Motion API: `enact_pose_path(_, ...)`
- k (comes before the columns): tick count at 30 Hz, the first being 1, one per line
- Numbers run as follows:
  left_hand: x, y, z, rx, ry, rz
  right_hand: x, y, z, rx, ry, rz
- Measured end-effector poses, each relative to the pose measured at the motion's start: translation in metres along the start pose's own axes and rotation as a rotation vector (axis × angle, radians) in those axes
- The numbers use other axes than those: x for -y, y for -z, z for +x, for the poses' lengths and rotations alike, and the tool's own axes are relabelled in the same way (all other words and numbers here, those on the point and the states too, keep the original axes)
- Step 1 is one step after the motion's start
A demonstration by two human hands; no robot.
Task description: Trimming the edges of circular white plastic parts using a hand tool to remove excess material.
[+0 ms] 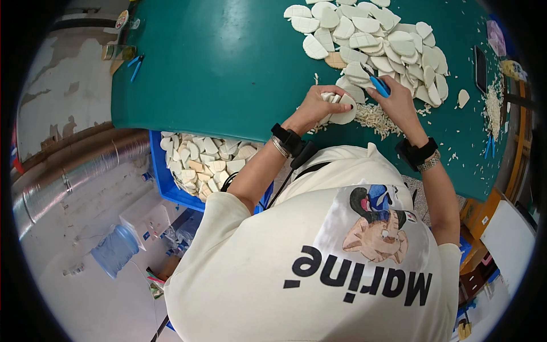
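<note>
My left hand [315,108] is closed on a few flat, pale pieces [343,115] with rounded edges, the thumb pressed on the top one. Blue-handled cutting pliers [380,86] are in my right hand [400,107], their dark jaws pointing up and left, away from the held pieces. Beyond both hands spreads a big pile of similar white, mostly half-round pieces [393,48], some marked with a grid of lines. Small pale trimmings [376,119] lie heaped on the table between and below my hands.
The work surface is a green table [216,68]. At its near left edge stands a blue bin [157,171] full of pale pieces. Other blue pliers [135,67] and a glass jar [119,52] lie far left. A phone [480,68] and more trimmings [492,111] are at the right.
</note>
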State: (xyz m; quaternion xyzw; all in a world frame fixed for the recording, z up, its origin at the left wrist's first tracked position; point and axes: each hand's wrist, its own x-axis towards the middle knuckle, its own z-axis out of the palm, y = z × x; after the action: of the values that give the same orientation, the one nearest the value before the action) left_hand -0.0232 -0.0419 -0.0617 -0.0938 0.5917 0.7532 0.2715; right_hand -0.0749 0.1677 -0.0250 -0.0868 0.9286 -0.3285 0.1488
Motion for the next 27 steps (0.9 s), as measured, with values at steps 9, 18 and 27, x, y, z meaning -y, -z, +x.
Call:
enact_pose_path(9,-0.003,-0.004,0.000,0.066,-0.134,0.124,0.018,-0.017,-0.011,0.485,-0.343,0.848)
enact_pose_path(18,-0.002,-0.004,-0.001,0.072,-0.080,-0.023,0.009,-0.009,-0.013,0.589,-0.504,1.205)
enact_pose_path(27,-0.002,0.000,0.005,0.055,-0.082,0.048,0.015,-0.020,-0.005,0.557,-0.571,1.177)
